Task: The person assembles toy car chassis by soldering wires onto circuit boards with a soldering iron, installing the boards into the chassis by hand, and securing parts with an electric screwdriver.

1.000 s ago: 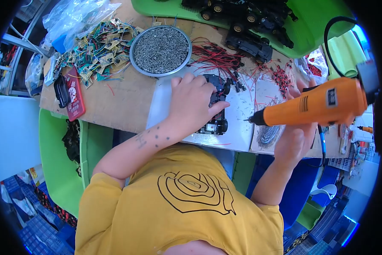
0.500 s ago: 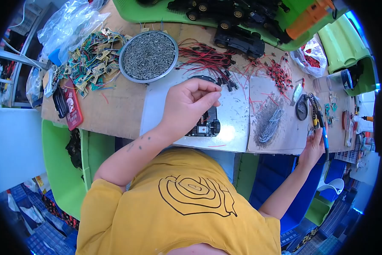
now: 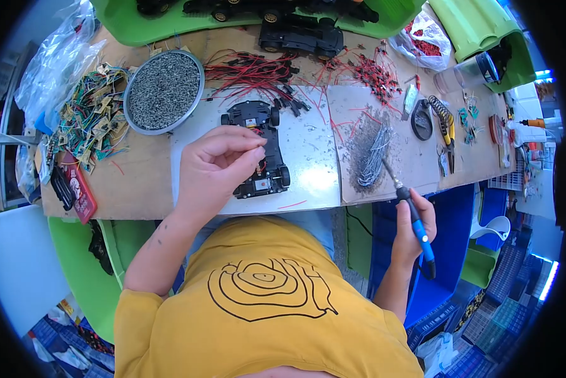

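My right hand [image 3: 415, 225] is wrapped round the handle of a blue soldering iron [image 3: 416, 225], whose metal tip points up and left toward a bundle of grey solder wire [image 3: 375, 154]. Above the black toy car chassis [image 3: 271, 148], my left hand [image 3: 223, 160] has its thumb and fingertips pinched together; anything between them is too small to make out. The chassis lies on a white sheet [image 3: 308, 179], its wheels and inner parts showing. Part of its left side is hidden behind my left hand.
A round metal bowl [image 3: 196, 104] of small grey pieces stands left of red wires [image 3: 251, 70]. Circuit boards with wires [image 3: 97, 116] lie farther left. A green bin [image 3: 122, 28] with black chassis is at the back. Pliers [image 3: 450, 135] and a clear jar [image 3: 462, 74] are at right.
The orange screwdriver has left my right hand, which now holds the soldering iron. My left hand has lifted off the chassis and closed into a pinch. The view has shifted right.
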{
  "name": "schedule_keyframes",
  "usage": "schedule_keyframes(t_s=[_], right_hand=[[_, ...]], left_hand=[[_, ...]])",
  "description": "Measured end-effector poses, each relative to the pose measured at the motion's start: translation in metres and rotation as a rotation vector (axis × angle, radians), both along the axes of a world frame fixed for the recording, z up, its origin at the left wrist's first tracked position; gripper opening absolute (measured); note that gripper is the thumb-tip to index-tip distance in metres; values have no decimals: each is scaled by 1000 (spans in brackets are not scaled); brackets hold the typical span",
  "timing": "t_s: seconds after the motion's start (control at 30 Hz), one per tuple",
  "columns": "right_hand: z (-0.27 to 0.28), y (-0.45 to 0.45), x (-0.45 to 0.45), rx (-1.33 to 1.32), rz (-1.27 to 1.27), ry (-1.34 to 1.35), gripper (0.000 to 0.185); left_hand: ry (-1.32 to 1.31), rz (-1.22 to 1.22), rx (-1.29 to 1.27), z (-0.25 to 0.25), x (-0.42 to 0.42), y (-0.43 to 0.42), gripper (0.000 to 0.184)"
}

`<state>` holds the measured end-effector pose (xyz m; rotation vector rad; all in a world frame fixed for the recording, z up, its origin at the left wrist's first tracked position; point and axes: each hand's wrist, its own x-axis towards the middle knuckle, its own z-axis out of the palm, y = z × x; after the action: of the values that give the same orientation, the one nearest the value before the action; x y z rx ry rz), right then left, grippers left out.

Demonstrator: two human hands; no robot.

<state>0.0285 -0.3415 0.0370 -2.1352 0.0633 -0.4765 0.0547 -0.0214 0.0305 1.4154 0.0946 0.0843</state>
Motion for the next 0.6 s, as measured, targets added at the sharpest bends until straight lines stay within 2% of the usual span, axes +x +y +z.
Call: schedule_keyframes(t_s=[0.17, 0.33, 0.4, 0.43, 0.6], right_hand=[[-4, 4, 2, -111, -12, 47, 19], [-6, 9, 9, -96, -69, 66, 22], [-11, 8, 11, -115, -64, 50, 21], [-13, 7, 12, -105, -68, 51, 21], [-14, 10, 14, -101, -89, 78, 22]], left_hand=[[64, -12, -1, 2, -5, 4, 13], [44, -33, 23, 4, -3, 1, 13], [190, -26, -163, 6, -3, -1, 12], [191, -26, -163, 5, -3, -1, 12], [-26, -47, -2, -1, -5, -1, 16]])
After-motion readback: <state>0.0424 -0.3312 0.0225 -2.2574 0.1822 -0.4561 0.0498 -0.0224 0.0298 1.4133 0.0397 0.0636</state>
